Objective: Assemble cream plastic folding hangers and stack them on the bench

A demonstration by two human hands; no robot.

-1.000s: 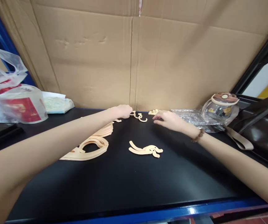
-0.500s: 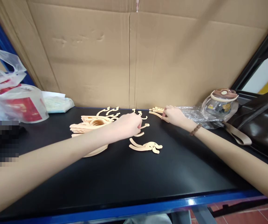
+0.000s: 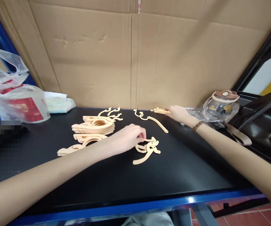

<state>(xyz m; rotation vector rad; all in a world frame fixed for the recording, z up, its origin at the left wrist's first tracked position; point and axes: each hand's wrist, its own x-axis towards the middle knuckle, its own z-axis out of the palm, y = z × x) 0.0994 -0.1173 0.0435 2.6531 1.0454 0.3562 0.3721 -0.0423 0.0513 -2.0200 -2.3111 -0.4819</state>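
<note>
Flat beige cut-out pieces lie on a black tabletop (image 3: 149,182). My left hand (image 3: 129,138) is closed in a pinch on a small hook-shaped piece, right at a little heap of curved pieces (image 3: 148,150) in the middle. My right hand (image 3: 177,113) reaches to the back, fingers closed on a small stack of thin pieces (image 3: 160,110) by the cardboard wall. A long thin strip (image 3: 157,123) lies between the hands. To the left stands a stack of ring-shaped pieces (image 3: 95,125), with more flat ones (image 3: 78,146) in front of it.
A cardboard wall (image 3: 135,56) closes the back. At the left are a plastic bag (image 3: 17,103) and a white packet (image 3: 57,103). At the right are crumpled clear film (image 3: 194,114), a clear lidded jar (image 3: 221,105) and a dark brown bag (image 3: 264,125). A blue edge (image 3: 135,205) runs along the table front.
My left hand pulled back from the far hooks to the middle heap with a small piece; the heap's pieces shifted. My right hand moved to the thin stack at the back.
</note>
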